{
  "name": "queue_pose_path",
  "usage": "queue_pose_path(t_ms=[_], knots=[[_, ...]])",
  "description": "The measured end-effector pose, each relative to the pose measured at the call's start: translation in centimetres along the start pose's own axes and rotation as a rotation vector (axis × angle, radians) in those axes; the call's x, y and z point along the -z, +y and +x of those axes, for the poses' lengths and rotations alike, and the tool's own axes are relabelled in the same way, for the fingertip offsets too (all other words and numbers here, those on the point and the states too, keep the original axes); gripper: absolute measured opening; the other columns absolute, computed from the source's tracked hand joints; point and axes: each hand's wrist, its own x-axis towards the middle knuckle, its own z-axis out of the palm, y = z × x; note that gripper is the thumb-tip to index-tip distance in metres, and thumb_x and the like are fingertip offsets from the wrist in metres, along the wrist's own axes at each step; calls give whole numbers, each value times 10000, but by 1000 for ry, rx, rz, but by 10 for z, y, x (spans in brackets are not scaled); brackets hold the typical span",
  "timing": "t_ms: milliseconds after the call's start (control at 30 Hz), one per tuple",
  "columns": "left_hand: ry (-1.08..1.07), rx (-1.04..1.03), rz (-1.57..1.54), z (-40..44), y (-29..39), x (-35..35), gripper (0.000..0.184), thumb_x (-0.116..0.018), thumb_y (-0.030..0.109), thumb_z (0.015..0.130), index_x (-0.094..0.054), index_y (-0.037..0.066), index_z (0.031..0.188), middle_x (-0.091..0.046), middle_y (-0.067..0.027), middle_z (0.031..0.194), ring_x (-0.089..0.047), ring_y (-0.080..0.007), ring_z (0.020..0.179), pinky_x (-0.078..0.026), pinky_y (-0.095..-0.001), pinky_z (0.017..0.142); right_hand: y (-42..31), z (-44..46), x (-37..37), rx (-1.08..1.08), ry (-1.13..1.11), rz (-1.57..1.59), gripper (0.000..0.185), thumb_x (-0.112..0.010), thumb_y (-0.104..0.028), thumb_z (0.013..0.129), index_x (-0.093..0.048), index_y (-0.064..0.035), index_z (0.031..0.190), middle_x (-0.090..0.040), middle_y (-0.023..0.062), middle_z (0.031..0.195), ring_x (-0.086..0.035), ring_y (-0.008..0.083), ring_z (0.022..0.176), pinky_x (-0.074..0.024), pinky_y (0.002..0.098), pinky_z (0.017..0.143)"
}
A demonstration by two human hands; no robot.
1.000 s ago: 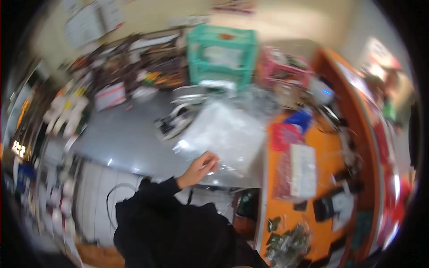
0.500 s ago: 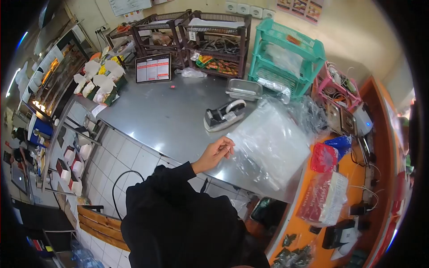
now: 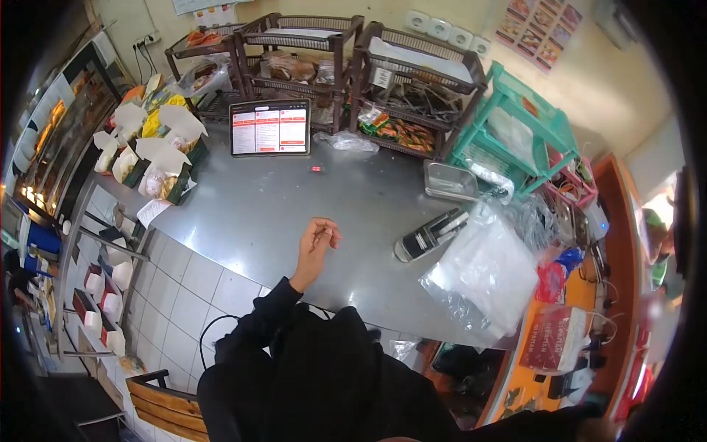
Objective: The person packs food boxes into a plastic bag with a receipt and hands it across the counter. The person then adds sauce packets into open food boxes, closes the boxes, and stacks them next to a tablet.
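Note:
My left hand (image 3: 318,244) is raised over the front part of the metal table (image 3: 250,214), its fingers curled loosely together with nothing visible in them. To its right lie a black tape dispenser (image 3: 427,236) and a stack of clear plastic bags (image 3: 486,265). Behind the hand is a small device with a red display (image 3: 316,169), and farther back stands a tablet (image 3: 270,127) showing a red and white screen. At the lower right edge my right hand (image 3: 598,429) is dark and blurred at the end of its black sleeve; its fingers cannot be made out.
Open food boxes (image 3: 166,158) stand at the table's left end. Brown racks (image 3: 294,62) and a green rack (image 3: 515,125) line the back. A metal tray (image 3: 451,180) sits near the green rack. On the right is an orange counter (image 3: 526,379); a wooden chair (image 3: 166,405) is lower left.
My left hand has moved left, away from the plastic bags, and now points more upward. The view has turned left, and my right sleeve has appeared at the lower right.

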Motion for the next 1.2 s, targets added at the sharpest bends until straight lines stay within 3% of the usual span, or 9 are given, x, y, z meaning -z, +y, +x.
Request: queue_pose_path(t_ms=[233, 367, 533, 600, 700, 800, 1000, 1133, 1200], knots=[[51, 58, -84, -4, -49, 6, 125, -417, 118, 914, -485, 34, 977, -538, -41, 796, -489, -88, 687, -416, -228, 641, -172, 12, 44, 368, 303, 438, 117, -546, -41, 751, -554, 10, 855, -551, 129, 825, -535, 259, 808, -413, 330, 777], [288, -96, 131, -6, -35, 106, 139, -405, 128, 909, -506, 42, 950, -535, -33, 769, -495, -98, 688, -414, -230, 640, -299, -64, -18, 245, -274, 852, 92, -501, -19, 783, -542, 21, 856, -555, 140, 858, -533, 273, 831, -400, 358, 797], [963, -345, 598, -11, -3, 367, 129, -415, 84, 887, -524, 29, 930, -538, -53, 803, -532, -136, 660, -462, -265, 608, -474, -207, -53, 321, -897, 1222, 135, -531, 6, 760, -544, -10, 894, -540, 154, 945, -518, 296, 925, -415, 362, 811], [1030, -249, 897, -26, 21, 472, 173, -478, 58, 837, -509, 0, 997, -543, -98, 908, -536, -202, 816, -441, -316, 734, -545, -238, -36, 459, -966, 1281, 145, -534, -3, 771, -550, -20, 913, -530, 139, 986, -506, 298, 956, -410, 365, 832], [853, -61, 1671, -32, 62, 562, 280, -503, 90, 821, -471, -3, 1083, -502, -159, 1057, -454, -323, 1021, -364, -405, 868, -636, -276, -21, 456, -1123, 1481, 176, -542, -16, 780, -541, -34, 955, -497, 127, 1036, -482, 301, 990, -405, 353, 841], [502, 74, 1753, -17, 72, 609, 318, -525, 131, 819, -458, 13, 1106, -482, -171, 1075, -422, -360, 1032, -349, -440, 868, -701, -312, -9, 558, -1214, 1549, 217, -538, -57, 808, -506, -47, 1023, -455, 127, 1079, -463, 299, 1020, -396, 363, 861], [182, 434, 1599, 25, 75, 622, 343, -618, 110, 765, -478, -5, 1056, -519, -151, 973, -484, -334, 996, -397, -395, 842, -790, -350, 14, 396, -1283, 1501, 341, -559, -153, 826, -426, -60, 1126, -456, 123, 1022, -517, 250, 874, -439, 342, 751], [91, 201, 1093, 17, 53, 641, 345, -665, -28, 685, -495, -33, 985, -557, -162, 953, -563, -256, 876, -453, -339, 709, -831, -346, 13, 168, -1608, 1417, 346, -530, -242, 848, -439, -42, 1116, -513, 177, 959, -516, 331, 955, -398, 435, 850], [30, 265, 1249, 12, 65, 628, 327, -671, -5, 696, -484, 4, 964, -604, -146, 821, -584, -222, 769, -456, -313, 655, -830, -365, -39, 182, -1065, 1415, 337, -526, -203, 839, -456, -37, 1123, -520, 186, 955, -505, 343, 959, -397, 442, 832]])
